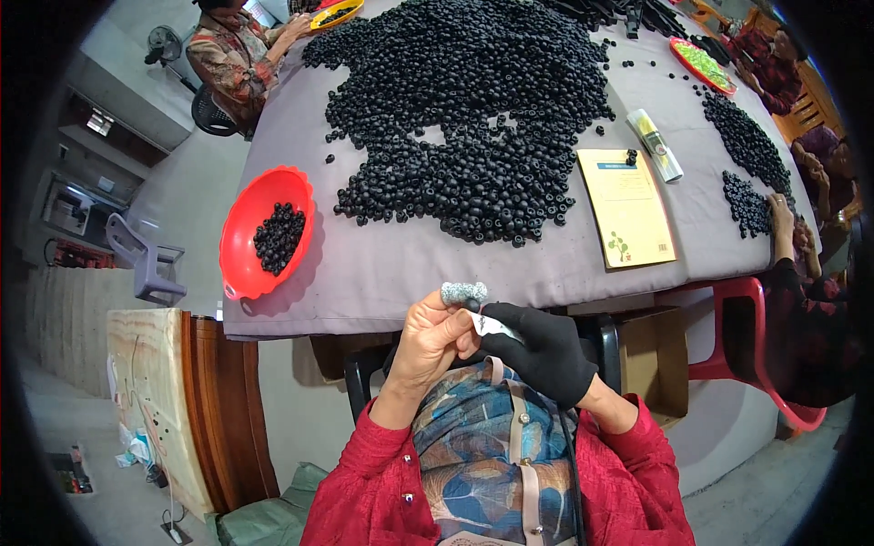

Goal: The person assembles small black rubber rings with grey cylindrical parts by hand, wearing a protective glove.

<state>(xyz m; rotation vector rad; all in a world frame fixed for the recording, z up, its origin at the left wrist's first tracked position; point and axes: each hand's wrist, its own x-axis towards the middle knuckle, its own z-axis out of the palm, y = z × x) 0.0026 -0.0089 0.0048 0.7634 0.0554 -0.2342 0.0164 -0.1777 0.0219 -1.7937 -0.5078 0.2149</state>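
Just below the middle of the frame, the person's two hands meet in front of the table edge. The bare left hand (433,338) has its thumb and fingers pinched close together, with a speckled grey finger sleeve (463,292) at the top of its grip. Below that sleeve, a small round black bead (472,306) is held between the fingertips of the two hands. The right hand (544,350) wears a black knit glove and has its fingers drawn in narrow; a white strip (496,327) lies along them, and I cannot tell whether it is gripped or wrapped on.

Across the upper centre, a broad heap of black beads (473,173) spreads over the grey tablecloth (401,273). Left of the heap, a red scalloped bowl (238,232) contains a small pile of the same beads. Right of centre lies a yellow booklet (630,209), with a clear plastic-wrapped roll (655,146) just beside its upper right corner. Smaller bead piles sit near the right edge of the table, where a co-worker's hand (781,217) touches one. Another co-worker (235,64) sits at the upper left, reaching toward a yellow tray (338,14).
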